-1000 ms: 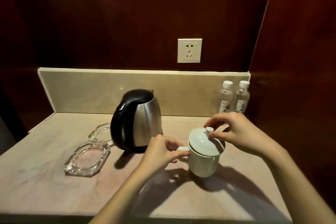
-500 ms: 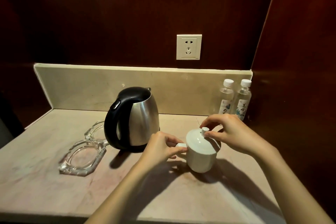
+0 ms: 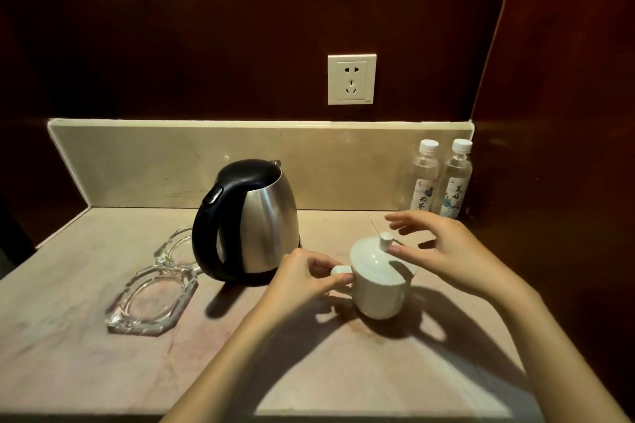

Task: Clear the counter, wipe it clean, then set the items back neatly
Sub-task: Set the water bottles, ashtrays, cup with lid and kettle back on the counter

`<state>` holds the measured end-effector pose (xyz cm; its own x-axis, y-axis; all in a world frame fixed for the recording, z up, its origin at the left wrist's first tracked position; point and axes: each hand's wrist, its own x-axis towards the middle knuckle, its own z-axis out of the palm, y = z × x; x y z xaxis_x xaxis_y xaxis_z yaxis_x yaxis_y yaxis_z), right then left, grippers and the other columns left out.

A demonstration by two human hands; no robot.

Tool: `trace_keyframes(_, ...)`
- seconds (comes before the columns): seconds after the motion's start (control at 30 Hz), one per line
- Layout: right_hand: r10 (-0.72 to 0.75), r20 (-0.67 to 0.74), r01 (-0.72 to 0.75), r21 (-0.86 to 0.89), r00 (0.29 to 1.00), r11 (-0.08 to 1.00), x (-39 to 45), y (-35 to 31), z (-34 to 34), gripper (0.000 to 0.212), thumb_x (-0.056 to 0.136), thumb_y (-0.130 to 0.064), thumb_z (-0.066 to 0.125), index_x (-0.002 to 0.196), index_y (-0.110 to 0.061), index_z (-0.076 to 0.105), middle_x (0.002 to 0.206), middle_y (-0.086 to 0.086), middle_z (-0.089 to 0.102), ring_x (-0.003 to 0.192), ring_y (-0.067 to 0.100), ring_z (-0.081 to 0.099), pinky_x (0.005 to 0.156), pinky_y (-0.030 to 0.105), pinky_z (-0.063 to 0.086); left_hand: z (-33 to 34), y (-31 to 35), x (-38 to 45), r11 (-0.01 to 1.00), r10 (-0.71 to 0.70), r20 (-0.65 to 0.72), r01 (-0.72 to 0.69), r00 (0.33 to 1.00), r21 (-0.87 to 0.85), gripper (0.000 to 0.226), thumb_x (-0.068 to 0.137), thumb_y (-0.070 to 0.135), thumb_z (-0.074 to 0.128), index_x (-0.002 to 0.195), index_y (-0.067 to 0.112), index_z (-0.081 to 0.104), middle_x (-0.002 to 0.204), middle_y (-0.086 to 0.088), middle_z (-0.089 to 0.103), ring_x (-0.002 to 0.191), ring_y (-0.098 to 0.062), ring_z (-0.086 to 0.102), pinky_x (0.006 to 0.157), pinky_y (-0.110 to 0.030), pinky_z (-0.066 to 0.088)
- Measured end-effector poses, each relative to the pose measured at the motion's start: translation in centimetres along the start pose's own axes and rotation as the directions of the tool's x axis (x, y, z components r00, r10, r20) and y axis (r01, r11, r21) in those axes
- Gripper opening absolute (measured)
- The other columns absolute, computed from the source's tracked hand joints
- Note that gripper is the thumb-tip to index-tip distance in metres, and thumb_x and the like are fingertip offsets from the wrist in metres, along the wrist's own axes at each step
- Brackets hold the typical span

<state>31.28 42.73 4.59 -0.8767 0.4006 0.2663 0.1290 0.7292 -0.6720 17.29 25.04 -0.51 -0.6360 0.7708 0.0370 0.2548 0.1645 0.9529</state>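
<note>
Desk: pale stone, ending in a front edge close below the forearms. Risk if the mug gets dragged rather than lifted: scraping, or snagging on the neighbours.

Kettle: steel body, black handle turned left, standing upright just left of the mug, close to the left knuckles. Likely to be knocked by any leftward swing.

Two glass ashtrays: one before the other, left of the kettle, the rear one partly hidden behind it. Heavy and hard to see; easy to clip.

Two water bottles: upright in the back right corner, behind the right hand.

Mug: white, lidded, right of centre on the desk, tilted with its top leaning toward the viewer. Long axis near vertical; handle pointing left toward the kettle.

Lid: seated loosely, tilted with the mug, knob up. Probably able to slide off and chip.

Left hand: grip closed, pinching the mug handle.

Right hand: grip loose, fingers spread, thumb tip just touching the knob, holding nothing.
</note>
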Motion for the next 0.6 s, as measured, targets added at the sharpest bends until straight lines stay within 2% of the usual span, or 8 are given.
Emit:
trace_keyframes(0.07, 0.092, -0.010, -0.091, 0.101, 0.996, 0.991, -1.3, 1.4, -0.3, 0.049, 0.071, -0.044, 0.076, 0.117, -0.033, 0.061, 0.112, -0.019, 0.063, 0.103, -0.005, 0.058, 0.080, 0.021, 0.052, 0.0, -0.5, -0.1, 1.000, -0.003, 0.001, 0.003, 1.000, 0.012, 0.005, 0.083, 0.016, 0.072, 0.083, 0.013, 0.077, 0.070, 0.004, 0.073, 0.063, -0.008, 0.067, 0.056, -0.025, 0.052)
trace_keyframes(0.13, 0.178, 0.034, -0.181, 0.221, 0.983, 0.958, -2.9, 2.8, 0.0, 0.057, 0.062, -0.046, 0.078, 0.115, -0.032, 0.062, 0.114, -0.018, 0.064, 0.104, -0.004, 0.059, 0.074, 0.026, 0.057, -0.2, -1.1, -0.1, 0.999, 0.010, 0.009, -0.010, 1.000, 0.043, 0.005, 0.084, 0.019, 0.072, 0.085, 0.019, 0.076, 0.073, 0.005, 0.074, 0.063, -0.010, 0.067, 0.059, -0.028, 0.053)
trace_keyframes(0.2, 0.221, 0.063, -0.229, 0.320, 0.973, 0.919, -4.0, 3.7, 1.3, 0.056, 0.060, -0.034, 0.083, 0.113, -0.031, 0.063, 0.115, -0.014, 0.065, 0.107, -0.001, 0.060, 0.072, 0.020, 0.055, -0.4, -1.4, 0.0, 1.000, 0.011, 0.006, -0.011, 1.000, 0.026, 0.008, 0.085, 0.018, 0.072, 0.091, 0.017, 0.076, 0.079, 0.000, 0.075, 0.068, -0.015, 0.070, 0.063, -0.027, 0.056)
trace_keyframes(0.27, 0.218, 0.050, -0.222, 0.366, 0.975, 0.904, -4.3, 4.0, 2.9, 0.055, 0.063, -0.015, 0.087, 0.110, -0.029, 0.062, 0.112, -0.012, 0.067, 0.108, 0.001, 0.060, 0.075, 0.014, 0.052, -0.1, -1.3, -0.1, 0.995, -0.018, -0.002, 0.018, 1.000, -0.097, 0.010, 0.084, 0.012, 0.072, 0.091, 0.006, 0.075, 0.081, -0.011, 0.074, 0.067, -0.019, 0.070, 0.061, -0.024, 0.056)
trace_keyframes(0.4, 0.209, -0.047, -0.186, 0.299, 0.977, 0.936, -3.9, 3.9, 5.0, 0.058, 0.061, -0.008, 0.088, 0.107, -0.031, 0.061, 0.107, -0.012, 0.067, 0.103, 0.002, 0.062, 0.080, 0.019, 0.054, 0.4, -0.7, -0.1, 0.953, -0.068, 0.059, 0.082, 0.996, -0.293, 0.013, 0.083, 0.001, 0.069, 0.091, -0.010, 0.069, 0.071, -0.017, 0.069, 0.058, -0.017, 0.068, 0.052, -0.020, 0.053)
trace_keyframes(0.5, 0.207, -0.103, -0.179, 0.230, 0.973, 0.956, -3.4, 4.3, 5.2, 0.060, 0.061, -0.013, 0.088, 0.115, -0.023, 0.063, 0.106, -0.011, 0.067, 0.101, 0.002, 0.062, 0.084, 0.024, 0.056, 0.7, -0.5, 0.0, 0.974, -0.011, 0.089, 0.031, 0.996, -0.224, 0.008, 0.083, -0.005, 0.068, 0.090, -0.008, 0.069, 0.069, -0.015, 0.069, 0.056, -0.014, 0.068, 0.050, -0.019, 0.052)
trace_keyframes(0.53, 0.198, -0.114, -0.173, 0.196, 0.974, 0.965, -3.1, 4.4, 5.2, 0.060, 0.062, -0.016, 0.088, 0.116, -0.022, 0.063, 0.106, -0.013, 0.067, 0.099, 0.000, 0.061, 0.085, 0.024, 0.055, 0.8, -0.7, 0.5, 0.977, -0.004, 0.075, 0.020, 0.997, -0.212, 0.010, 0.081, -0.005, 0.069, 0.091, -0.005, 0.070, 0.069, -0.015, 0.069, 0.059, -0.016, 0.070, 0.052, -0.022, 0.054)
trace_keyframes(0.6, 0.180, -0.137, -0.160, 0.145, 0.974, 0.976, -2.4, 4.5, 5.0, 0.060, 0.064, -0.020, 0.088, 0.118, -0.025, 0.061, 0.104, -0.020, 0.064, 0.094, -0.010, 0.058, 0.082, 0.014, 0.050, 1.1, -0.9, 1.3, 0.976, -0.001, 0.056, 0.013, 0.998, -0.217, 0.024, 0.075, 0.002, 0.078, 0.098, 0.006, 0.072, 0.081, -0.019, 0.071, 0.076, -0.027, 0.073, 0.066, -0.041, 0.060)
